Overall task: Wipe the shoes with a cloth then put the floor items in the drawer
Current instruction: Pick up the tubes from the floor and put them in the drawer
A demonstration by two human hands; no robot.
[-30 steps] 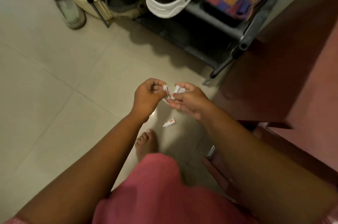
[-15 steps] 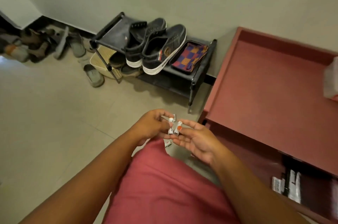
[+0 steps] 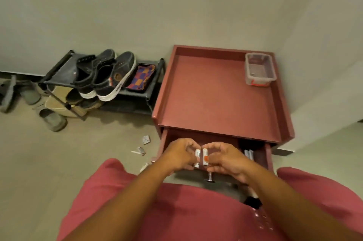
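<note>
Your hands, left hand (image 3: 179, 155) and right hand (image 3: 225, 157), each hold a battery (image 3: 205, 157) over the open drawer (image 3: 262, 157), ready to drop in.

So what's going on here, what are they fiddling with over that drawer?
A person holds small white-and-orange batteries over the open drawer of a dark red wooden cabinet: the left hand grips one white battery, the right hand grips another with an orange mark. A few small white items lie on the beige tiled floor beside it.
</note>
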